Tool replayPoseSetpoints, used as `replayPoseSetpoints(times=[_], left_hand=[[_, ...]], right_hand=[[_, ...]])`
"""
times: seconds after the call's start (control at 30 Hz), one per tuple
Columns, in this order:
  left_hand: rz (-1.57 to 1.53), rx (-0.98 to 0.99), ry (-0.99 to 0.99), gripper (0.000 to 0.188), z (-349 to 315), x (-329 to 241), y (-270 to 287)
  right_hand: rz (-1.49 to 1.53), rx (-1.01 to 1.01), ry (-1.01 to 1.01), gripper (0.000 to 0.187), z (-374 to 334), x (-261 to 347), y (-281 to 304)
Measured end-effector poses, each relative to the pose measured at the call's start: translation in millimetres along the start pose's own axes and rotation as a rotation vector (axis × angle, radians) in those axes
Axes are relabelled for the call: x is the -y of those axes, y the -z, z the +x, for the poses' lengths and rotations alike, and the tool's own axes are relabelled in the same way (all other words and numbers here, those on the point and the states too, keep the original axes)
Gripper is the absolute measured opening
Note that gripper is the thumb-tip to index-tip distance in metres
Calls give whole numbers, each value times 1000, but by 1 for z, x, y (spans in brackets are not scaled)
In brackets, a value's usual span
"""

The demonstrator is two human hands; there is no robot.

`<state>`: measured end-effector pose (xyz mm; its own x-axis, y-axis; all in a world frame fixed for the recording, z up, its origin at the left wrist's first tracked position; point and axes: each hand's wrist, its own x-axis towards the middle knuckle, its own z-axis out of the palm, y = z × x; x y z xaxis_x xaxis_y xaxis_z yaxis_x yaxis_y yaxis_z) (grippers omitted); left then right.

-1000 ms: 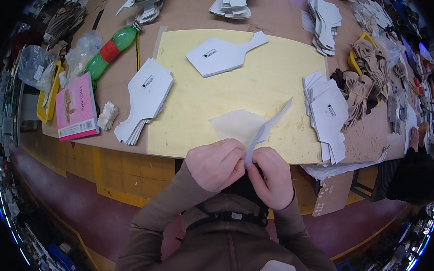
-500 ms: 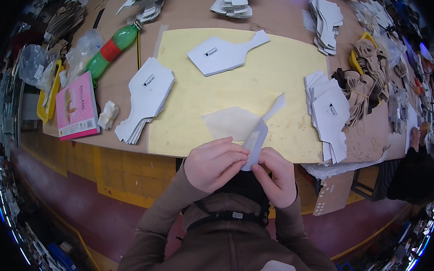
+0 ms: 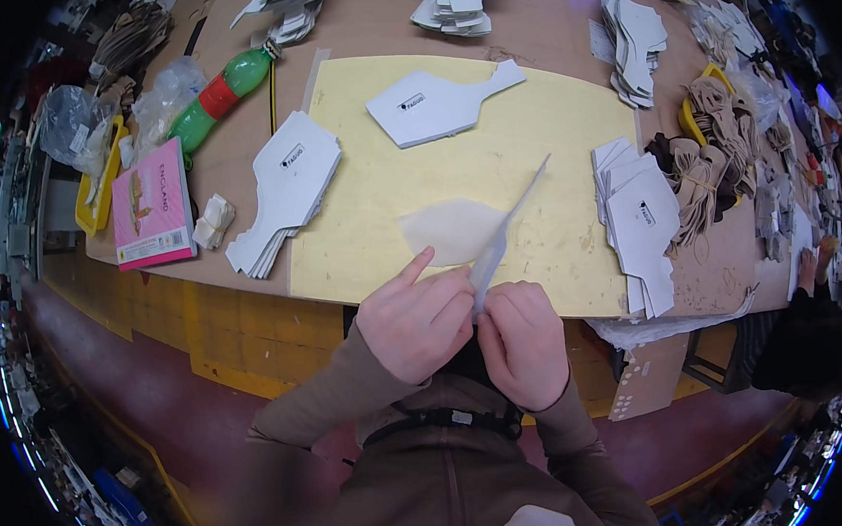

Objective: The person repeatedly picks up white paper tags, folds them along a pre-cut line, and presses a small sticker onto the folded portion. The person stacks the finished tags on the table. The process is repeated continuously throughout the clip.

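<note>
Both hands grip a thin white cut-out piece with a narrow tail, turned nearly edge-on above the table's near edge. My left hand pinches its lower left side, with the index finger pointing outward. At the lower end, the curled fingers of my right hand are closed on it. Just beyond them a pale, rounded flat piece lies on the yellow sheet. Farther back on that sheet rests a printed white cut-out with a similar tail.
Stacks of white cut-outs lie left and right. To the left are a pink book, a green bottle and a folded white bundle. Beige bundles lie at the right, where another person's hand shows.
The held piece has turned from showing its face to nearly edge-on. My left index finger has stretched out, and my right hand has shifted slightly left.
</note>
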<state>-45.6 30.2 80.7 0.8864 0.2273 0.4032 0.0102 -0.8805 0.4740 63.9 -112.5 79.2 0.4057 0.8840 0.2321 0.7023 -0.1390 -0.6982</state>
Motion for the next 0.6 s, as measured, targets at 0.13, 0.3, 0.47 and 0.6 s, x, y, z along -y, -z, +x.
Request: replayPoseSetpoints(times=[0.13, 0.3, 0.47, 0.6], left_hand=[[-58, 20, 54, 13, -1, 3, -6], [-172, -12, 117, 12, -3, 5, -16], [-279, -19, 116, 13, -3, 12, -21], [-406, 20, 122, 14, -4, 17, -16]], right_hand=[[35, 26, -32, 13, 1, -5, 0], [188, 8, -139, 13, -2, -11, 2], [281, 4, -210, 14, -7, -13, 1], [395, -26, -270, 17, -9, -15, 1]])
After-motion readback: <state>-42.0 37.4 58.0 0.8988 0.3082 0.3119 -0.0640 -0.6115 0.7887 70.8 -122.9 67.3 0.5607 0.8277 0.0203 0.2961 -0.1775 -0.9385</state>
